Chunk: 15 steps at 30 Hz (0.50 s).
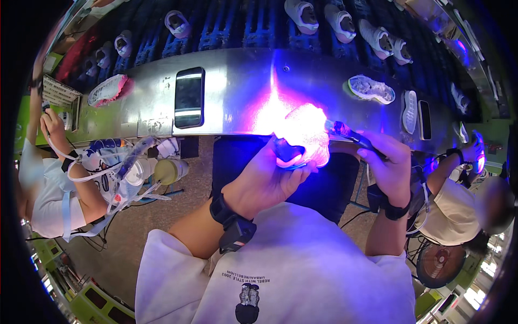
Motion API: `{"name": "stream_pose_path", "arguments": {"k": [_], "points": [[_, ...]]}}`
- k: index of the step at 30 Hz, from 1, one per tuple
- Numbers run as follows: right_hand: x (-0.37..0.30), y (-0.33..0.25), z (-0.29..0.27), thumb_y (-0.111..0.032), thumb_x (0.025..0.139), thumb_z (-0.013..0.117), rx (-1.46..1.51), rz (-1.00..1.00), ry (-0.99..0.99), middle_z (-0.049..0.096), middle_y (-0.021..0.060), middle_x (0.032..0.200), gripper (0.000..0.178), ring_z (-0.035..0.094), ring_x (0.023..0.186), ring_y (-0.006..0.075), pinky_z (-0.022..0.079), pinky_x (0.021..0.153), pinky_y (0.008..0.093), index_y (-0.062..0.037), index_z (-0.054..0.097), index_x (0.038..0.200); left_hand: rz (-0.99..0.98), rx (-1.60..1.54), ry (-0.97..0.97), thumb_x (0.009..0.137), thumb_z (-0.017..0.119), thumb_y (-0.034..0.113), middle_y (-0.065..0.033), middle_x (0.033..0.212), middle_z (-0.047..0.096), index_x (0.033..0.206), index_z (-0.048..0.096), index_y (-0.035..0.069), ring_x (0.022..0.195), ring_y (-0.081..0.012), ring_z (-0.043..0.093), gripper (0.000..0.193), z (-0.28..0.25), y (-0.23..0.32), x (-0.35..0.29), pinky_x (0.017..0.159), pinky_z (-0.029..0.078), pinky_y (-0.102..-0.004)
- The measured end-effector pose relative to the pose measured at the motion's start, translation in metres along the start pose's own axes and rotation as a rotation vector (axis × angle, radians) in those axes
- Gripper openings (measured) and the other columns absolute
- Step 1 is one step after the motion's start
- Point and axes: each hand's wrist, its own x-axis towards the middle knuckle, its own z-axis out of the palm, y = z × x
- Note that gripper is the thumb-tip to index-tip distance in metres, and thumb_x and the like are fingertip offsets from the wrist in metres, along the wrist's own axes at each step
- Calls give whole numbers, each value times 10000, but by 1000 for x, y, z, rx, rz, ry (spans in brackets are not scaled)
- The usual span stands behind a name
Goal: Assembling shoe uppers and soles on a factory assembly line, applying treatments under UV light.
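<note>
One bare left hand clasps a pale, rounded shoe, washed out by violet glare, at the near edge of a grey metal bench. The bare right hand pinches a slim, dark-handled tool, its tip at the shoe's right side; glare hides any contact. A black rectangular phone lies farther left.

We see our left hand gripping a glaringly lit shoe at the near edge of the metal surface, our right hand holding a slim dark tool at its right side, 2 phones lying flat, and pale shoes on dark slats beyond.
</note>
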Motion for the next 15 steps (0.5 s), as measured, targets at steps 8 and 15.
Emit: {"name": "stream_pose_path", "arguments": {"k": [8, 15], "points": [[-24, 24, 33, -2, 792, 793, 140, 125, 47, 752, 116, 974, 374, 707, 871, 190, 533, 815, 300, 31, 720, 1157, -86, -85, -92, 1073, 435, 454, -261, 1049, 673, 1311, 508, -10, 804, -295, 747, 527, 5, -2, -8, 642, 668, -310], [-14, 16, 25, -33, 842, 774, 82, 279, 64, 754, 142, 993, 381, 713, 885, 213, 535, 824, 316, -1, 706, 1215, 433, 789, -24, 1017, 595, 414, -119, 1320, 631, 1437, 476, -18, 1218, -221, 617, 614, 25, 3, 0, 1106, 443, -393]]}}
